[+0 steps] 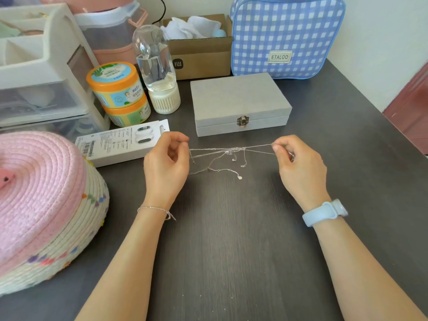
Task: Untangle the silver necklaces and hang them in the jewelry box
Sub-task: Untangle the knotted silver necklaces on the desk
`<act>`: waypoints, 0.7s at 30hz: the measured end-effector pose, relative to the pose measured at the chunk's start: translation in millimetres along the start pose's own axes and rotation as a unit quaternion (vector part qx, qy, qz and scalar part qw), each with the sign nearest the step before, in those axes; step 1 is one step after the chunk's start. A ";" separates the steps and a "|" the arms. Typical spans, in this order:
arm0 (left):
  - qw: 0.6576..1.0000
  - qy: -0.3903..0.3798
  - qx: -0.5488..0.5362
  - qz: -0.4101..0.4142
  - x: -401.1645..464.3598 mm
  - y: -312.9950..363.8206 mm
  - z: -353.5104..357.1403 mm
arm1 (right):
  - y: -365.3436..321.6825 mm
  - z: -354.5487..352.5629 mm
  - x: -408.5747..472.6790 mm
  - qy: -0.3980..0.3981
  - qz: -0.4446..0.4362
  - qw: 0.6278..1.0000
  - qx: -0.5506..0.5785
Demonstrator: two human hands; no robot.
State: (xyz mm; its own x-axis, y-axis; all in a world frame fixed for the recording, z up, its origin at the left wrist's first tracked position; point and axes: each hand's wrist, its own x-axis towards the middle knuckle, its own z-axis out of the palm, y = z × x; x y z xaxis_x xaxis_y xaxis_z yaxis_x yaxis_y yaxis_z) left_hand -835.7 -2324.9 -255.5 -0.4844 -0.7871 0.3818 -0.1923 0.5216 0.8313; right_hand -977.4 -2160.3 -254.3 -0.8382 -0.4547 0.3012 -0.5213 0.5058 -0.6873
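Note:
The tangled silver necklaces (pixel 228 151) hang stretched between my two hands above the dark table, with a knot near the middle and loose ends with small pendants dangling down. My left hand (pixel 168 158) pinches the left end of the chains. My right hand (pixel 298 159) pinches the right end. Just behind the chains sits the grey jewelry box (pixel 238 100), lid down and brass clasp fastened at its front.
A pink woven basket (pixel 46 205) fills the left side. A white product box (pixel 120 142), two orange-lidded jars (pixel 115 86), a clear bottle (pixel 157 70), a drawer organiser (pixel 39 72), a cardboard box (pixel 201 52) and a blue checked bag (pixel 284 35) crowd the back. The table's right edge (pixel 379 112) runs diagonally.

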 end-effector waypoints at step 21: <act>0.841 -0.044 -0.499 -0.202 11.0 3.4 -7.3 | -4.4 0.5 8.1 -0.078 0.134 0.854 0.496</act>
State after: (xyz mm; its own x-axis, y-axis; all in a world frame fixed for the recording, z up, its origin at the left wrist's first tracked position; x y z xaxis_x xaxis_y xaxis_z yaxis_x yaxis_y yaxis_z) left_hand -835.5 -2334.2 -245.5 -0.6221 -0.7829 -0.0075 0.4355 -0.3540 0.8277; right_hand -981.9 -2166.6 -249.2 -0.8345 -0.5510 0.0060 0.1435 -0.2278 -0.9631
